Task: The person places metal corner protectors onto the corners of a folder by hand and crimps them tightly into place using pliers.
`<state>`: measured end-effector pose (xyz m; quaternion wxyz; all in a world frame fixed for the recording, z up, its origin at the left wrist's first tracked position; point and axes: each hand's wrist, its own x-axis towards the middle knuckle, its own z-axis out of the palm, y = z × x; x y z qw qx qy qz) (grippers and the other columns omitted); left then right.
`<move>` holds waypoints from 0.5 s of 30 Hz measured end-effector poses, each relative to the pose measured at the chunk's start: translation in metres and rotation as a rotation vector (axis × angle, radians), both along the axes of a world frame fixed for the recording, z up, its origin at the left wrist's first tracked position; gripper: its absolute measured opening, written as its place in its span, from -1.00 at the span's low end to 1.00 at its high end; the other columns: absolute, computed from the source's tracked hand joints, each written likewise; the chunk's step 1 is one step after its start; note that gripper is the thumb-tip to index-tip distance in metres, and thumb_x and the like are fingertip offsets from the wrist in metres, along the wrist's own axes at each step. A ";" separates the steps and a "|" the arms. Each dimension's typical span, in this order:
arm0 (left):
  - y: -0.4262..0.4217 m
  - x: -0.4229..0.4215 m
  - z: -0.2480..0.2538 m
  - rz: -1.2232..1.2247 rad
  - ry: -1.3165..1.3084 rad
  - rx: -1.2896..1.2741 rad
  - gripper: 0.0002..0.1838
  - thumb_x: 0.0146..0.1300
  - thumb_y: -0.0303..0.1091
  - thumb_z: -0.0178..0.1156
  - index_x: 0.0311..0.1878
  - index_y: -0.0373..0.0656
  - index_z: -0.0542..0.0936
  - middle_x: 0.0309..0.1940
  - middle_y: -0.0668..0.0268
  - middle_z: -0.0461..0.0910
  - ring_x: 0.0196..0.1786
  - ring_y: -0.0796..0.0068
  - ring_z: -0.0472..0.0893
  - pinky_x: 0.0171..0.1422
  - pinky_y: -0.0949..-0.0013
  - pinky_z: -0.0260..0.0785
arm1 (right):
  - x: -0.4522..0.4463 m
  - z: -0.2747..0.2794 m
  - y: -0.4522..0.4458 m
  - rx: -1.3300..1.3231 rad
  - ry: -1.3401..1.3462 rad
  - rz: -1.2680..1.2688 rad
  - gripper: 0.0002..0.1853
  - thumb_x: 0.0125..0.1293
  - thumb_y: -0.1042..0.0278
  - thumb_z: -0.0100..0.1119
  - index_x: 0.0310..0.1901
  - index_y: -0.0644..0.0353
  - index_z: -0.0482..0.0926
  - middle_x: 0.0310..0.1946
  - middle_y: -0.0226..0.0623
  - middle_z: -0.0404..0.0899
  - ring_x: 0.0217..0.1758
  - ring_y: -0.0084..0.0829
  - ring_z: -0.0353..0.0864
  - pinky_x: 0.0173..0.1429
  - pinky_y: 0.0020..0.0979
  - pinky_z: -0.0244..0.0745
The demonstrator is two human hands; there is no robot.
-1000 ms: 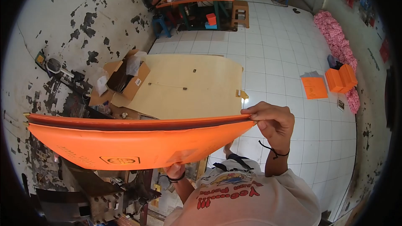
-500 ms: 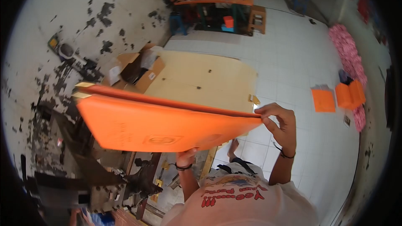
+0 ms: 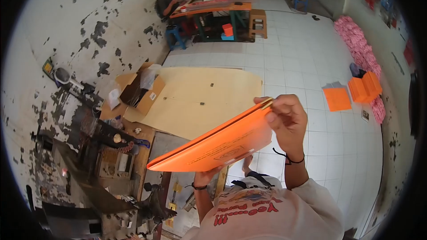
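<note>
An orange folder [image 3: 222, 146] with printed lettering and an emblem on its cover is held up tilted in front of me. My left hand [image 3: 206, 177] supports it from below, its fingers mostly hidden behind the cover. At the upper right end, my right hand [image 3: 290, 120] pinches the corner between thumb and fingers, where a brass-coloured metal corner piece [image 3: 267, 103] shows. A narrow dark gap runs along the folder's top edge, between its two covers.
Beyond the folder lies a cream board [image 3: 209, 84] beside an open cardboard box [image 3: 141, 91]. Dark metal machinery [image 3: 89, 160] stands at left. Orange folders [image 3: 365, 86] and a pink bundle [image 3: 353, 40] lie on the floor at right. Another person [image 3: 168, 2] sits at a far table [image 3: 209, 9].
The folder has been turned: its metal corners were at the far left and one is now at my right hand. The view has shifted slightly, showing more of the far table.
</note>
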<state>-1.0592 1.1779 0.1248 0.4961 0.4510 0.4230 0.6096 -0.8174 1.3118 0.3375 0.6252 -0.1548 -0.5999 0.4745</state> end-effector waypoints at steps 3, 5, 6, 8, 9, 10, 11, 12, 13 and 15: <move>-0.002 0.000 -0.010 -0.006 -0.097 -0.010 -0.55 0.22 -0.74 0.27 0.19 -0.31 0.51 0.09 0.19 0.60 0.14 0.35 0.59 0.23 0.26 0.53 | -0.006 0.001 -0.002 0.031 0.025 0.059 -0.75 0.40 0.43 0.25 -0.02 0.24 0.39 -0.19 -0.14 0.70 0.17 -0.16 0.65 0.20 -0.20 0.57; -0.004 -0.001 -0.016 0.012 -0.100 -0.024 -0.54 0.20 -0.75 0.27 0.19 -0.30 0.51 0.10 0.18 0.59 0.15 0.33 0.58 0.23 0.23 0.53 | -0.008 -0.001 -0.002 0.035 0.028 0.059 -0.76 0.40 0.43 0.25 -0.03 0.24 0.39 -0.20 -0.15 0.70 0.17 -0.16 0.65 0.20 -0.21 0.57; -0.005 -0.003 -0.017 0.024 -0.071 -0.030 -0.52 0.18 -0.78 0.25 0.19 -0.29 0.51 0.12 0.17 0.58 0.17 0.30 0.57 0.24 0.19 0.53 | -0.009 -0.001 -0.002 0.039 0.030 0.061 -0.76 0.40 0.43 0.25 -0.03 0.24 0.39 -0.21 -0.16 0.71 0.16 -0.16 0.65 0.19 -0.21 0.57; -0.007 -0.007 -0.015 0.050 0.017 -0.024 -0.51 0.17 -0.80 0.24 0.19 -0.28 0.51 0.13 0.16 0.57 0.19 0.28 0.56 0.24 0.16 0.53 | -0.010 0.000 -0.003 0.038 0.042 0.062 -0.77 0.40 0.43 0.24 -0.05 0.23 0.39 -0.20 -0.16 0.71 0.17 -0.16 0.65 0.19 -0.21 0.57; -0.008 -0.008 -0.010 0.064 0.074 -0.011 -0.51 0.18 -0.79 0.24 0.19 -0.28 0.51 0.13 0.17 0.57 0.18 0.29 0.56 0.23 0.17 0.54 | -0.010 0.000 -0.003 0.038 0.049 0.063 -0.77 0.40 0.42 0.24 -0.05 0.23 0.39 -0.20 -0.16 0.71 0.17 -0.16 0.65 0.19 -0.21 0.57; -0.008 -0.009 -0.007 0.078 0.133 0.001 -0.52 0.18 -0.79 0.24 0.18 -0.28 0.51 0.13 0.18 0.57 0.18 0.30 0.56 0.22 0.18 0.54 | -0.010 -0.002 -0.002 0.058 0.048 0.077 -0.78 0.40 0.48 0.22 -0.03 0.25 0.39 -0.18 -0.14 0.70 0.19 -0.12 0.63 0.22 -0.19 0.56; -0.010 -0.012 -0.009 0.077 0.142 -0.006 -0.52 0.19 -0.77 0.25 0.19 -0.28 0.51 0.12 0.19 0.57 0.17 0.31 0.57 0.21 0.19 0.54 | -0.008 -0.005 0.001 0.079 0.048 0.090 -0.78 0.40 0.53 0.20 -0.01 0.27 0.39 -0.16 -0.12 0.69 0.21 -0.09 0.62 0.25 -0.18 0.54; -0.012 -0.016 -0.011 0.076 0.151 -0.013 -0.52 0.19 -0.76 0.26 0.19 -0.27 0.51 0.12 0.20 0.58 0.16 0.32 0.57 0.20 0.20 0.54 | -0.007 -0.007 0.003 0.101 0.048 0.103 -0.78 0.39 0.58 0.17 0.01 0.29 0.39 -0.14 -0.10 0.68 0.22 -0.05 0.61 0.28 -0.16 0.53; -0.012 -0.018 -0.013 0.074 0.161 -0.020 -0.53 0.19 -0.75 0.28 0.19 -0.27 0.51 0.11 0.21 0.58 0.15 0.33 0.57 0.19 0.21 0.55 | -0.007 -0.009 0.003 0.083 0.064 0.129 -0.78 0.40 0.58 0.17 0.01 0.28 0.39 -0.12 -0.09 0.67 0.23 -0.05 0.60 0.28 -0.16 0.53; -0.013 -0.014 -0.004 0.168 0.171 0.003 -0.63 0.20 -0.64 0.33 0.09 -0.29 0.58 -0.03 0.23 0.66 0.02 0.39 0.63 0.11 0.30 0.53 | -0.006 -0.012 0.002 0.049 0.097 0.179 -0.79 0.41 0.57 0.16 0.01 0.27 0.39 -0.08 -0.07 0.66 0.24 -0.04 0.59 0.28 -0.16 0.53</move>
